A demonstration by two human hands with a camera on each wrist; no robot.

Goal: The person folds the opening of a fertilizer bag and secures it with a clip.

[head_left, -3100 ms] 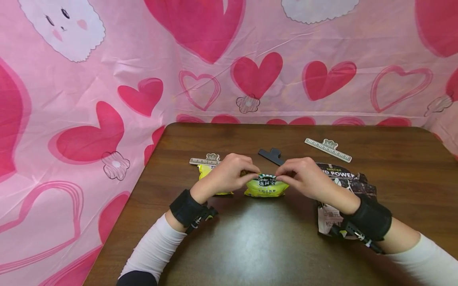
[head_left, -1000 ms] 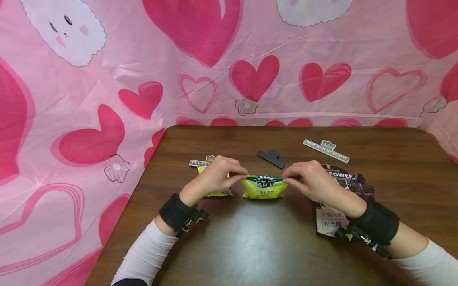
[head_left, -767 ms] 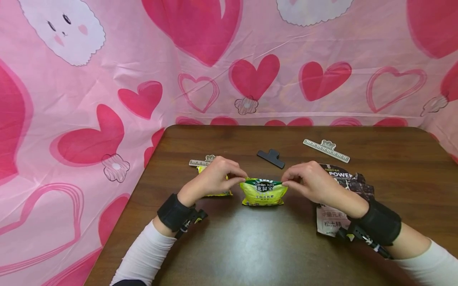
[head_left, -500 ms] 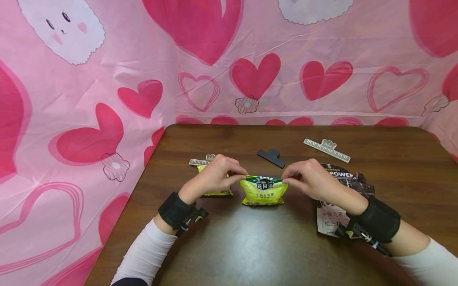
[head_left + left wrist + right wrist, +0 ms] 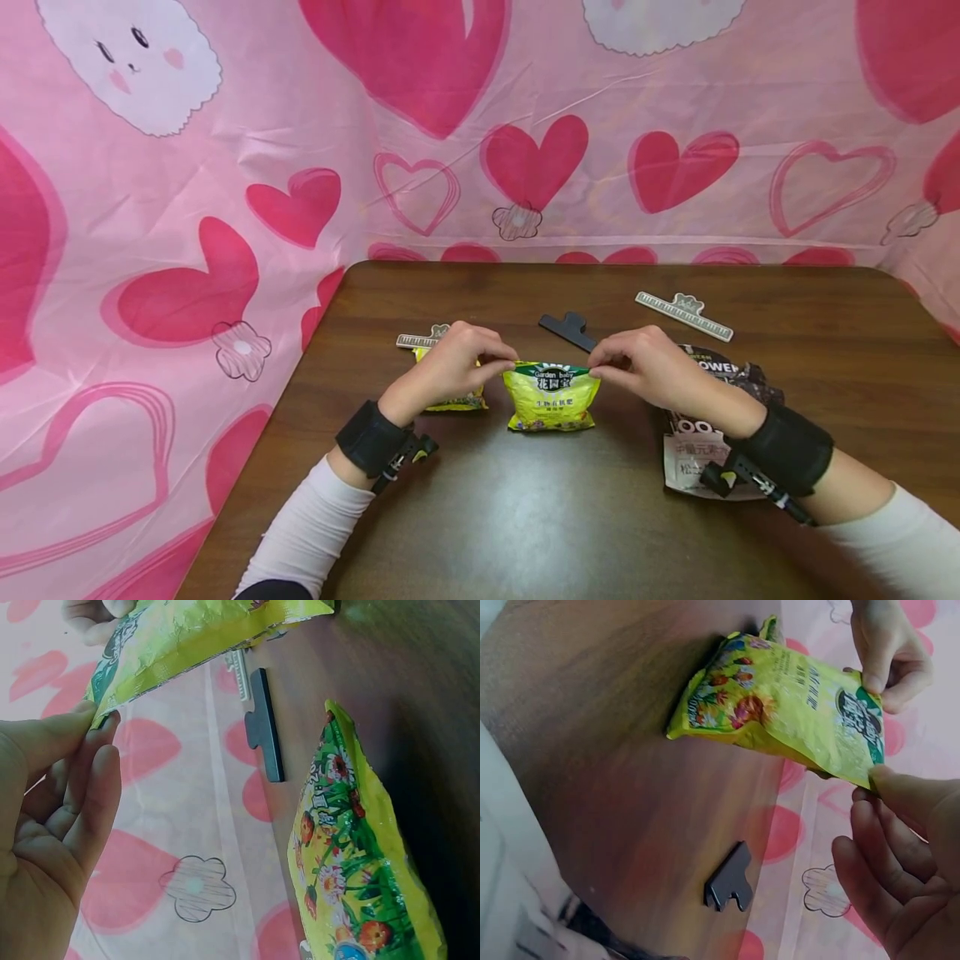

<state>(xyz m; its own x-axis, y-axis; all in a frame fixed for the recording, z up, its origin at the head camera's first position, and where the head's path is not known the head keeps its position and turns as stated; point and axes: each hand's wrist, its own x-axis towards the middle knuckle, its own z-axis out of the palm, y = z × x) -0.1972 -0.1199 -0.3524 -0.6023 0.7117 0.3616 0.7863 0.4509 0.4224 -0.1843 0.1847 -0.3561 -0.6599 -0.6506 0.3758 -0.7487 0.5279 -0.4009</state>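
Note:
A yellow snack bag (image 5: pixel 551 402) with a green top band stands upright on the dark wooden table (image 5: pixel 525 517), its bottom on the wood. My left hand (image 5: pixel 504 367) pinches its top left corner and my right hand (image 5: pixel 600 364) pinches its top right corner. The left wrist view shows the bag (image 5: pixel 202 637) pinched between thumb and forefinger of the left hand (image 5: pixel 97 718). In the right wrist view the bag (image 5: pixel 787 705) is pinched by the right hand (image 5: pixel 874 780) at one corner.
A second yellow bag (image 5: pixel 453 403) lies behind my left wrist, with a ruler-shaped clip (image 5: pixel 420 339) at its top. A black clip (image 5: pixel 570 329) lies just beyond the hands. Another ruler-shaped clip (image 5: pixel 684 315) and a black-and-white bag (image 5: pixel 708 433) lie on the right. Pink heart cloth surrounds the table.
The hands moved apart to the bag's top corners and drew its top edge up, so the bag stands taller and more upright than before.

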